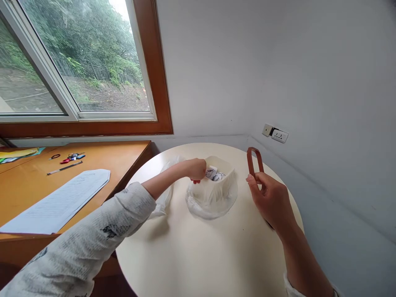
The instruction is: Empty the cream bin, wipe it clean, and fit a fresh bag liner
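A small cream bin (229, 168) stands on the round table, lined with a translucent plastic bag (210, 204) folded down over its outside. Crumpled printed paper (215, 174) lies inside. My left hand (197, 169) is closed at the bin's left rim, fingers curled over the edge of the bag; its fingertips are partly hidden. To the right of the bin, my right hand (271, 197) is raised and wrapped round a brown tool with a long loop end (255, 159). A dark tip shows below that hand; the tool's middle is hidden.
Another clear plastic bag (162, 202) lies on the round cream table (198, 255), partly behind my left forearm. The wooden desk (123, 159) at left holds paper sheets (62, 202), a pen (64, 168) and keys (73, 156). A wall with sockets (279, 135) borders the right.
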`<state>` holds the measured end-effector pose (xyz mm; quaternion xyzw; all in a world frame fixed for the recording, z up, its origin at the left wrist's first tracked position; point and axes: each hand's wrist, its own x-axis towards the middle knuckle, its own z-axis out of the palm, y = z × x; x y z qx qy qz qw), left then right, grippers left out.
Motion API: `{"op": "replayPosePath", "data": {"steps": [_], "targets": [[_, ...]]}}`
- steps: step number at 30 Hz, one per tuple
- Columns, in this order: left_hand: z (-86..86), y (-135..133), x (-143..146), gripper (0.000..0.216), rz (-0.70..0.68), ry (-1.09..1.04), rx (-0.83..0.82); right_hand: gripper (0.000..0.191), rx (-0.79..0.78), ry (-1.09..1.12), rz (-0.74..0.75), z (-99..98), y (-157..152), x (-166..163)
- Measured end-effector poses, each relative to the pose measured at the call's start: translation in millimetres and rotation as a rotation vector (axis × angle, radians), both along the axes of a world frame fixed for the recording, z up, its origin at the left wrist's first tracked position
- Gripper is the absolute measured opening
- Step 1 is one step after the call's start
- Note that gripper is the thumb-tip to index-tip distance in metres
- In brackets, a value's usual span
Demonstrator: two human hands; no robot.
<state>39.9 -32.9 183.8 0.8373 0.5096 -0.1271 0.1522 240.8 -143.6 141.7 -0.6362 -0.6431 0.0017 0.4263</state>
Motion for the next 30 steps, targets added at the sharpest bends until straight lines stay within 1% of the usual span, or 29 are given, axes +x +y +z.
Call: {"op": "replayPosePath", "data": {"steps": [2,6,8,10,12,13,15,16,18,21,23,25,27,30], "targets": [[1.1,-3.2,1.2,0.018,-0.031,-0.017,-0.012,0.031,0.001,0.039,0.008,0.5,1.2,-0.8],[-3.3,-15.0,6.8,0.011,-0.063,-0.053,0.118,0.030,0.001,0.157,0.038,1.1,-0.6,-5.3],[-4.0,-24.8,10.1,0.012,-0.061,-0.082,0.159,0.030,0.039,0.175,0.043,1.0,-3.1,-8.9],[0.0,-35.3,11.9,0.018,-0.053,-0.124,0.178,0.031,0.104,0.140,0.033,0.0,-4.7,-13.3],[8.5,-44.6,11.8,0.028,-0.003,-0.299,0.152,0.032,0.179,0.058,0.005,-2.0,-3.4,-18.8],[13.5,-48.5,11.3,0.036,0.034,-0.437,0.106,0.032,0.218,0.005,-0.013,-3.3,-1.6,-22.2],[21.8,-54.8,10.4,0.050,0.110,-0.721,-0.041,0.032,0.293,-0.122,-0.033,-5.3,3.7,-30.6],[24.1,-57.1,10.1,0.052,0.140,-0.818,-0.111,0.031,0.326,-0.190,-0.023,-5.9,6.7,-35.3],[24.2,-59.4,9.4,0.044,0.179,-0.892,-0.178,0.029,0.366,-0.304,0.031,-6.3,12.4,-45.0],[15.9,-54.4,4.9,0.030,0.228,-0.909,-0.186,0.028,0.352,-0.368,0.160,-6.7,18.9,-54.4],[9.0,-45.2,-1.8,0.027,0.250,-0.878,-0.171,0.027,0.326,-0.375,0.261,-8.6,22.3,-54.8],[2.8,-33.2,-9.8,0.028,0.270,-0.801,-0.128,0.026,0.307,-0.398,0.350,-12.3,25.5,-51.8],[-3.4,-20.7,-17.2,0.030,0.299,-0.718,-0.082,0.024,0.292,-0.423,0.401,-17.2,28.4,-48.4],[-13.9,-4.5,-23.8,0.030,0.345,-0.636,-0.024,0.021,0.274,-0.418,0.429,-25.0,31.4,-48.0]]}}
